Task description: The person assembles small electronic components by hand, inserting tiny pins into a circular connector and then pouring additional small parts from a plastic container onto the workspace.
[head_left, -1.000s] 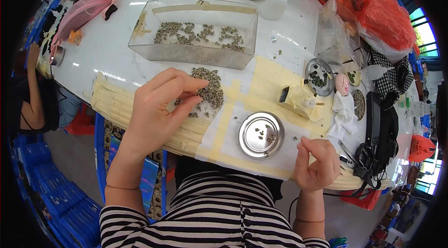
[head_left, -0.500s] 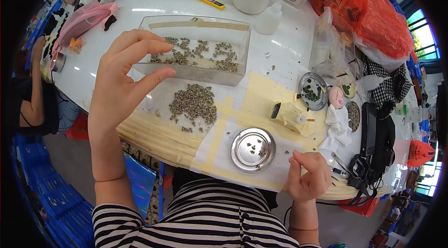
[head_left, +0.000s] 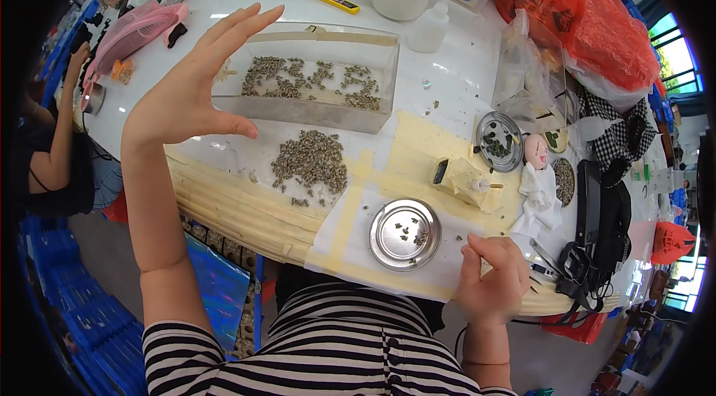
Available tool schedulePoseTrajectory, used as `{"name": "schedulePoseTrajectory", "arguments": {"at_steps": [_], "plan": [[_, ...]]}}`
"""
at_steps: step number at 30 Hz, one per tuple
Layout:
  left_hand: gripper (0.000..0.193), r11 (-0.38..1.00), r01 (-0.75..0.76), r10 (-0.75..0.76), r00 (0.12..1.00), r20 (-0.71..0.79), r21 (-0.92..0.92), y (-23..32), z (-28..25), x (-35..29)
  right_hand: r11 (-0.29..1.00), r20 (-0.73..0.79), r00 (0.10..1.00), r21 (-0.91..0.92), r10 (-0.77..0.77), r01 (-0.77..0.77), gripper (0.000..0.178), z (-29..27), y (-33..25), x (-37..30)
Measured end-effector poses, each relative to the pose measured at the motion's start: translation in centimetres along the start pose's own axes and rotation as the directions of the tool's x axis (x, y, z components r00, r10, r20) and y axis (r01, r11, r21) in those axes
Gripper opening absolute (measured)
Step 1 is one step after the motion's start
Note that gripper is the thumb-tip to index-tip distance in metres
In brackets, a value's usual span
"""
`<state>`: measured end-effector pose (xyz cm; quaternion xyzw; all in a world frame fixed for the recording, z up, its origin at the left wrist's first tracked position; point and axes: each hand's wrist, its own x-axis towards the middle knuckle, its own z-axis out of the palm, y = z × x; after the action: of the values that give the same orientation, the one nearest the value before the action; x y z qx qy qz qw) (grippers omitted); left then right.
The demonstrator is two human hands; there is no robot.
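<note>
Left hand (head_left: 175, 101) splays by clear box (head_left: 321, 113); right hand (head_left: 494, 278) curls near dish (head_left: 394, 250)

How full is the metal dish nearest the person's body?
Nearly empty: the metal dish holds only a few small pieces, and most of its shiny bottom shows bare.

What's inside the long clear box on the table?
Lots of small grayish pieces lie in clumps in the clear box. The left hand blocks part of its left end, so anything behind that hand can't be seen.
</note>
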<state>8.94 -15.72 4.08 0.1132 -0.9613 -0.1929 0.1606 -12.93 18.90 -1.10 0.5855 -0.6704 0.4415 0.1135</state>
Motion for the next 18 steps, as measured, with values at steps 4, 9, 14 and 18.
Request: {"name": "schedulePoseTrajectory", "arguments": {"at_steps": [4,9,14,18], "plan": [[0.117,0.942,0.084,-0.098,0.995,-0.03,-0.325,-1.4,0.3,-0.1,1.0,-0.006,1.0,-0.012,0.002,-0.003,0.025,0.0,0.0,-0.1],[0.117,0.916,0.184,-0.23,0.969,-0.091,-0.357,0.0,1.1,-0.9,1.0,-0.005,1.0,0.009,0.007,-0.007,0.025,0.1,0.0,-0.1],[0.118,0.983,0.089,-0.134,0.944,-0.303,-0.159,1.8,2.5,-2.1,1.0,0.007,1.0,-0.001,0.006,-0.006,0.025,0.0,0.0,-0.1],[0.114,0.996,0.04,-0.07,0.908,-0.412,-0.08,2.5,3.8,-2.6,1.0,0.005,1.0,0.0,0.005,-0.005,0.024,0.1,-0.1,0.0]]}}
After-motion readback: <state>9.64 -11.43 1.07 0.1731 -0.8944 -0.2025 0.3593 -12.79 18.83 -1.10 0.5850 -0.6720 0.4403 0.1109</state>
